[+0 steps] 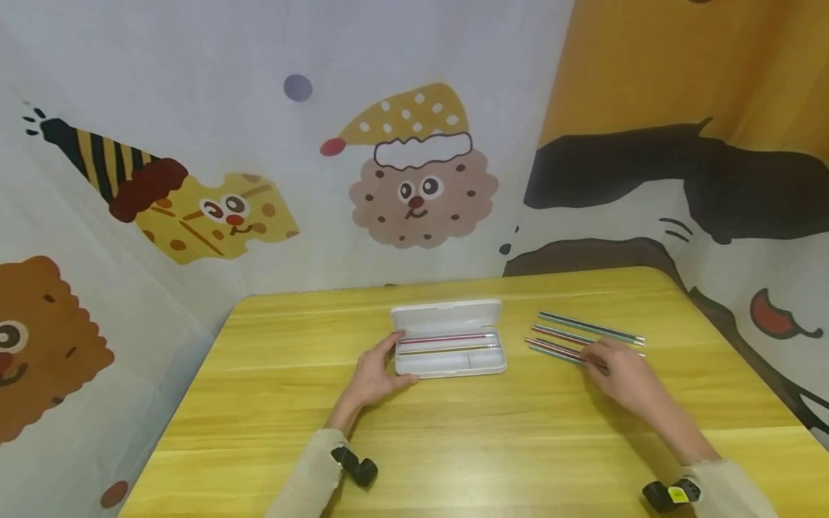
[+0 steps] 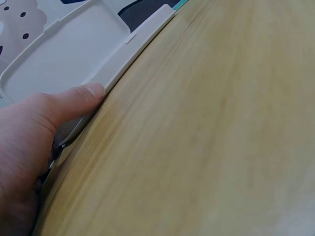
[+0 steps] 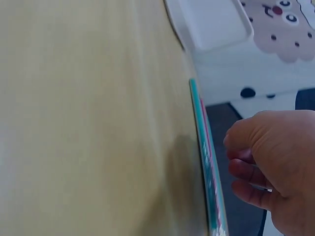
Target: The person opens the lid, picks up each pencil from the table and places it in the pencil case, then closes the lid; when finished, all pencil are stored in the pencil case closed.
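The left hand (image 1: 374, 375) grips the open white pencil case (image 1: 434, 365); the right hand (image 1: 619, 370) is at loose pencils (image 1: 557, 350), its grip unclear.

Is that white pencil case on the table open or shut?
Open: the pencil case's lid stands raised along its back edge, and pencils show inside.

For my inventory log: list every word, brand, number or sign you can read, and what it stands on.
Readable text: none.
Slim teal pencil: silvery marks, too blurred to read.
Small yellow patch on the black wrist camera: any marks too small to read.
Open white rectangular case: no lettering visible.
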Available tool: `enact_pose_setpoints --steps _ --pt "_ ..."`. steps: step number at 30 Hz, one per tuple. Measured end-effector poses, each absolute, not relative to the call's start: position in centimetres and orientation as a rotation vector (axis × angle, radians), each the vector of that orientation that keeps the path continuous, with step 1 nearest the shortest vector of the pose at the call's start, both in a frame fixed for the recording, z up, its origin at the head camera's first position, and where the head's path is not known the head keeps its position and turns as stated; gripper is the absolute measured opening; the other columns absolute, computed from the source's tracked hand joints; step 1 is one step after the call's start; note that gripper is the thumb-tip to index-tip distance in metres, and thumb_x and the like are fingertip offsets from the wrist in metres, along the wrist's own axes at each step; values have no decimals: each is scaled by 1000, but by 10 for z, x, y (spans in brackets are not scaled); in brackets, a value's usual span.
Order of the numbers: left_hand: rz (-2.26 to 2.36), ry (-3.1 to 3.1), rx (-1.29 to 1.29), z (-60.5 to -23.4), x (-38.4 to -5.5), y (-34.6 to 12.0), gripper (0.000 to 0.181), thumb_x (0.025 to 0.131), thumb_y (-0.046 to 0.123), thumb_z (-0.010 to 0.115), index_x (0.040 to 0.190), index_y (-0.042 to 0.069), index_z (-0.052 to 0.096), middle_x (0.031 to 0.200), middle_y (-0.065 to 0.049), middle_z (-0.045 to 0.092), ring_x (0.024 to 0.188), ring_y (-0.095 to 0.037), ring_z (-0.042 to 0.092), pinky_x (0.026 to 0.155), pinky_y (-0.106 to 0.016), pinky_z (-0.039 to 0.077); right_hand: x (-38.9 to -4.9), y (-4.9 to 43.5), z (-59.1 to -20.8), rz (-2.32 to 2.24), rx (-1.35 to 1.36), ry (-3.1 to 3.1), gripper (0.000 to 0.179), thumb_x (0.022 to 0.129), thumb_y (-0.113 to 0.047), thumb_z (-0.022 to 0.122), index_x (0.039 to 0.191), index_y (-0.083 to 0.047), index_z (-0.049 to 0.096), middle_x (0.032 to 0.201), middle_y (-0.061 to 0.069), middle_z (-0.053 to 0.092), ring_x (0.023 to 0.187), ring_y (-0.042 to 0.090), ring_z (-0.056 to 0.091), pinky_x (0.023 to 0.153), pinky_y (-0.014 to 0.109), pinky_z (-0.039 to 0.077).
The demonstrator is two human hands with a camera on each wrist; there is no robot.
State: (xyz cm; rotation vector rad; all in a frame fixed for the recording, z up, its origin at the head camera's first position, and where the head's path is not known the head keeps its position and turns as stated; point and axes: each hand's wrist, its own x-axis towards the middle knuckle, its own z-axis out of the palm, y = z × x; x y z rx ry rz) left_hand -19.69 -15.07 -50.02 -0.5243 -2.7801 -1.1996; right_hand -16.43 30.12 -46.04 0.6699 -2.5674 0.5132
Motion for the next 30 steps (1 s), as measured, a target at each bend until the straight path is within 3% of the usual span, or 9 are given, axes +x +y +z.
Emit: enact_pose_setpoints --steps 13,30 --pt "-1181 -2776 -525 -499 -198 -150 92 72 34 91 149 15 46 146 -16 50 134 -35 46 110 -50 37 -147 340 -477 433 582 -2564 26 65 6 83 86 -3 71 86 9 62 82 38 60 66 54 51" --pt "-1176 -2776 -532 -501 -198 -152 91 73 36 90 150 16 45 146 -14 51 134 -35 46 110 -52 37 -144 340 -476 402 549 -2658 20 71 5 80 87 -4 71 84 6 62 76 31 60 59 46 51"
